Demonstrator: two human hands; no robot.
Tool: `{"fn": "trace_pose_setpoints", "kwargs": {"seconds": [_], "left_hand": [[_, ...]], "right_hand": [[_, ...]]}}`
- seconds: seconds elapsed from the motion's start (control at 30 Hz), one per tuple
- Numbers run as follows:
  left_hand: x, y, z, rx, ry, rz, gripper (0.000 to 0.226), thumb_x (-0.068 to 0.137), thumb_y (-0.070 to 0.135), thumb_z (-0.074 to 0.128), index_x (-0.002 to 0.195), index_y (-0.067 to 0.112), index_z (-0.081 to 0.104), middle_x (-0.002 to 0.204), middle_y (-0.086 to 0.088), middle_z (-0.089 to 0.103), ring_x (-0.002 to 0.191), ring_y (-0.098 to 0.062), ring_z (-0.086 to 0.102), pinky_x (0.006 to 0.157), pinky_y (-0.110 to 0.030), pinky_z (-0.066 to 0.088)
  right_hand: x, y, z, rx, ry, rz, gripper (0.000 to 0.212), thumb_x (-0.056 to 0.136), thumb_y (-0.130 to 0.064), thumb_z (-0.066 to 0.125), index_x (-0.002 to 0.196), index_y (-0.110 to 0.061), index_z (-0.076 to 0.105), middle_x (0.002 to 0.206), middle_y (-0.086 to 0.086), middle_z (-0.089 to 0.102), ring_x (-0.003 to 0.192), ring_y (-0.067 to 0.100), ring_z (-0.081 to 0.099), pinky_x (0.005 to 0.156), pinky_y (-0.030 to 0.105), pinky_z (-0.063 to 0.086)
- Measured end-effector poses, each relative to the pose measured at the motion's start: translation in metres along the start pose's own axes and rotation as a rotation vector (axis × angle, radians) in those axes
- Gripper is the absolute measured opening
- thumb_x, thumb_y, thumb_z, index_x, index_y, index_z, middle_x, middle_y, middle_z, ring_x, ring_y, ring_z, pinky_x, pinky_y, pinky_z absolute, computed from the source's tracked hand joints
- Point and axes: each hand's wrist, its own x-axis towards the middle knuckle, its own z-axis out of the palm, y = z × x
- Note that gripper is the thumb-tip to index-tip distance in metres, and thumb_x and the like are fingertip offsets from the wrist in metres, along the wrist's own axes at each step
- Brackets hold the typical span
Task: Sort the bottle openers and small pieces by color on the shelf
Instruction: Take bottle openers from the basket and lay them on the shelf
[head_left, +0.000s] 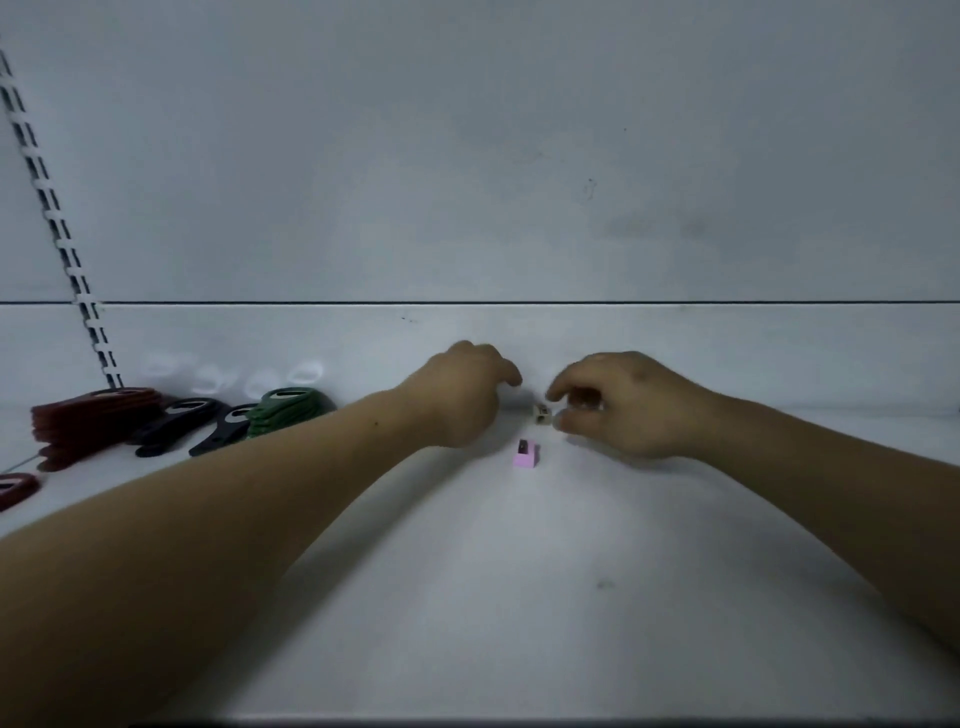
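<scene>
Far-left edge: we note a slotted upright rail (52, 218) running up the back panel, and below it a lone red opener (15, 488) lying flat, cut off by the frame.
Red stack (88, 421): red bottle openers piled flat on the shelf (519, 597), near the back.
Black openers (176, 421): two lie side by side just right of the red stack, handles toward us.
White openers (208, 379): pale shapes behind the black ones, against the back panel; blurred.
Green stack (288, 410): green openers piled just right of the black pair.
Left hand (462, 395): back of the hand toward us, fingers curled down toward the shelf; we cannot tell whether it holds anything.
Pink piece (525, 454): a small block with a dark slot, resting on the shelf between the two hands, nearer us.
Pale piece (543, 412): a small block just behind the pink one, apart from it.
Right hand (618, 405): thumb and forefinger curled in close to the pale piece; touching or just short, we cannot tell.
</scene>
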Motion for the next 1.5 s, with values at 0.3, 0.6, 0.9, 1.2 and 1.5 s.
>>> {"fn": "trace_pose_setpoints", "kwargs": {"seconds": [0.3, 0.6, 0.9, 1.2, 1.5], "left_hand": [[-0.025, -0.032, -0.003, -0.009, -0.175, -0.130, 0.043, 0.095, 0.020, 0.046, 0.138, 0.019, 0.045, 0.137, -0.005, 0.048, 0.122, -0.023, 0.047, 0.102, -0.031, 0.037], [-0.005, -0.024, 0.010, -0.094, -0.088, -0.025, 0.036, 0.095, 0.026, 0.054, 0.131, 0.024, 0.056, 0.131, 0.001, 0.056, 0.117, -0.017, 0.050, 0.092, -0.018, 0.034], [0.001, -0.018, 0.008, -0.072, -0.083, -0.033, 0.036, 0.093, 0.026, 0.056, 0.129, 0.021, 0.056, 0.130, 0.000, 0.056, 0.116, -0.018, 0.050, 0.090, -0.020, 0.035], [-0.043, 0.013, -0.007, -0.015, -0.181, 0.015, 0.045, 0.093, 0.047, 0.050, 0.133, 0.026, 0.050, 0.134, -0.001, 0.047, 0.122, -0.021, 0.045, 0.102, -0.031, 0.037], [-0.066, 0.037, 0.003, 0.033, -0.256, 0.074, 0.046, 0.097, 0.050, 0.037, 0.118, 0.015, 0.056, 0.118, -0.003, 0.054, 0.110, -0.025, 0.049, 0.096, -0.035, 0.041]], "right_hand": [[0.002, -0.035, 0.013, 0.040, -0.148, -0.047, 0.011, 0.087, -0.032, 0.065, 0.090, -0.034, 0.055, 0.084, -0.019, 0.052, 0.079, 0.001, 0.050, 0.069, 0.016, 0.038], [-0.017, -0.010, -0.002, 0.032, -0.139, 0.083, 0.013, 0.083, -0.031, 0.069, 0.075, -0.039, 0.064, 0.079, -0.017, 0.059, 0.074, -0.002, 0.055, 0.060, 0.013, 0.037], [-0.026, 0.004, -0.008, 0.039, -0.099, 0.101, 0.009, 0.083, -0.026, 0.069, 0.078, -0.033, 0.067, 0.075, -0.022, 0.059, 0.073, -0.010, 0.053, 0.059, 0.006, 0.038], [-0.039, 0.018, -0.018, -0.010, -0.139, 0.178, 0.014, 0.080, -0.030, 0.072, 0.073, -0.039, 0.063, 0.087, -0.014, 0.060, 0.080, 0.000, 0.056, 0.063, 0.011, 0.039], [-0.039, 0.005, -0.005, 0.037, -0.065, 0.070, 0.010, 0.086, -0.029, 0.067, 0.079, -0.035, 0.064, 0.074, -0.022, 0.056, 0.074, -0.004, 0.054, 0.063, 0.012, 0.038]]}}
